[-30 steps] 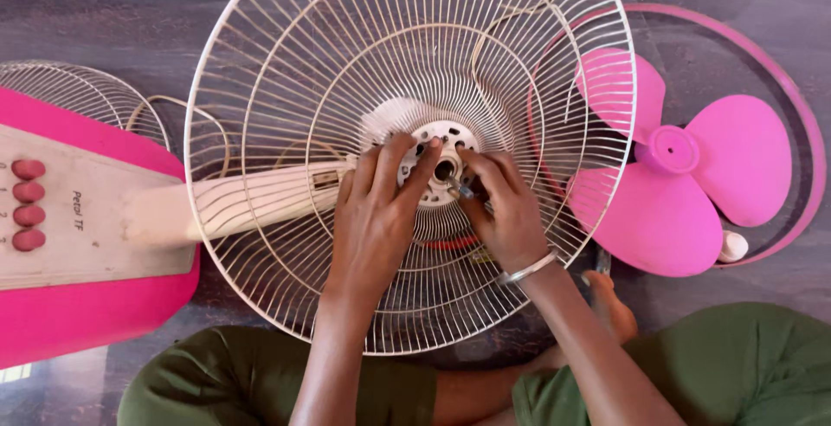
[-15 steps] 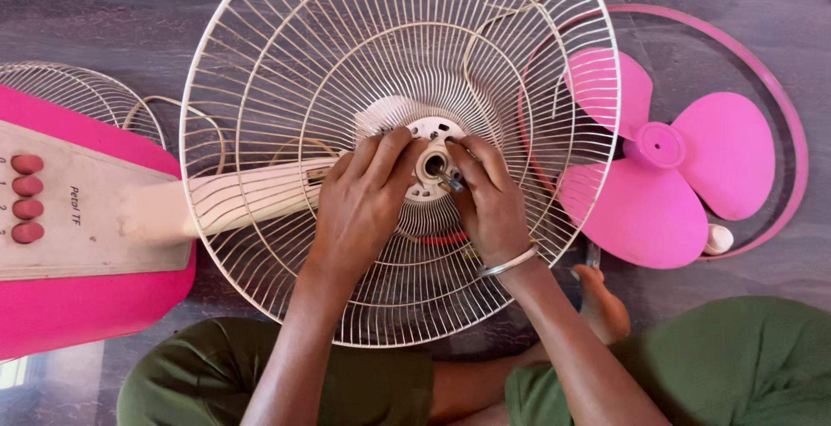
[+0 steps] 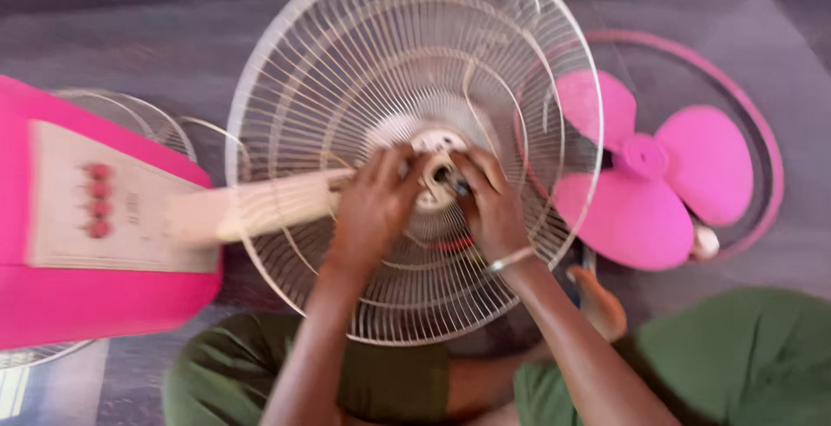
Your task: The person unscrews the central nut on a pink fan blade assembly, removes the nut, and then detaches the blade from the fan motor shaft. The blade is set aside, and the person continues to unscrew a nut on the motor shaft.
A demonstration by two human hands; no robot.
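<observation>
Both hands' fingers (image 3: 407, 171) press the white grille's (image 3: 346, 88) central hub (image 3: 437, 145).

Both hands are right at the middle of the white wire fan guard (image 3: 346, 80): the left hand (image 3: 374, 208) presses against the round white hub (image 3: 437, 145) while the right hand (image 3: 490, 205), a thin bangle (image 3: 509, 260) on its wrist, pinches a small dark part at the hub's centre. The cream fan neck (image 3: 251, 208) runs left to the pink base with its button panel (image 3: 104, 209). To the right, the pink fan blade (image 3: 653, 179) lies on the floor inside a pink ring (image 3: 770, 162).
</observation>
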